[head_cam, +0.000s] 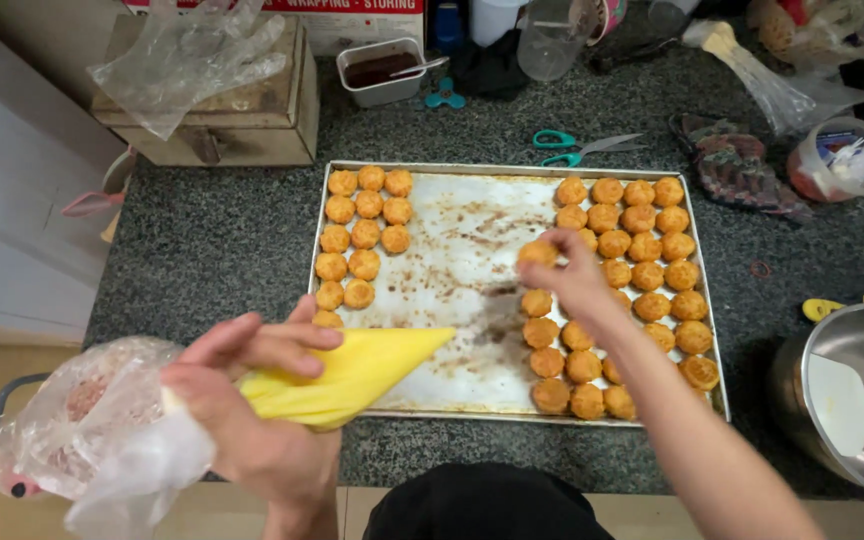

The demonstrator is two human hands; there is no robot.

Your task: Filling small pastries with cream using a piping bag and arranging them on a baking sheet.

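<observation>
While the left hand [252,400] wraps its grip tight around a yellow piping bag [352,372], a crinkled clear plastic bag [82,420] with pinkish contents bunches at far left by the wrist. Cone-shaped bag, smooth, tip pointing right over the near edge of the metal baking tray [452,260] on the speckled dark stone table [222,240]. Tray middle bare, greasy, brown-stained; golden round fluted pastries [364,235] in rows at its left, more at its right. Right hand [572,275] over the right batch, fingertips pinching one pastry [537,252]. Steel bowl [852,400] far right, white scraper inside.
</observation>
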